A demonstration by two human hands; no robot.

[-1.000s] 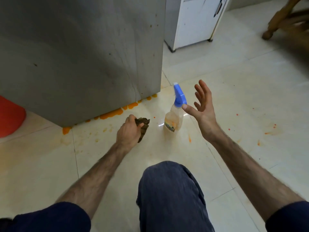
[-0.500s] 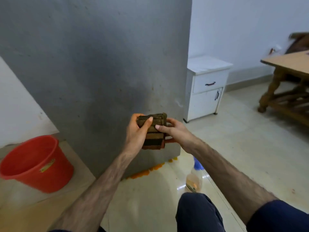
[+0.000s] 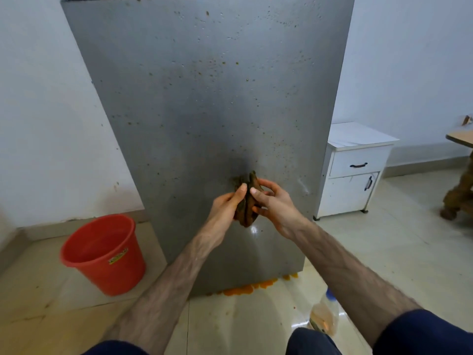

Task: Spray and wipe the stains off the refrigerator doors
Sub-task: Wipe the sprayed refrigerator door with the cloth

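A grey refrigerator door [image 3: 204, 111] fills the middle of the view, speckled with small brown and yellow stains, most of them on its upper right part. In front of its lower half, a bunched brown cloth [image 3: 246, 201] is held between both hands. My left hand [image 3: 225, 208] grips its left side with the thumb on top. My right hand [image 3: 275, 203] pinches its right side. A spray bottle [image 3: 325, 316] with a blue top stands on the floor at the lower right, partly hidden behind my right forearm.
A red bucket [image 3: 102, 252] stands on the tiled floor left of the refrigerator. Orange spill [image 3: 250, 288] lines the floor under the door's bottom edge. A white cabinet [image 3: 355, 170] stands to the right, with a wooden table leg [image 3: 458, 196] beyond it. My knee [image 3: 312, 342] shows at the bottom.
The view rose from the floor to the door. My left hand lifted the cloth off the floor, my right hand joined it, and both now hold it bunched narrower before the door.
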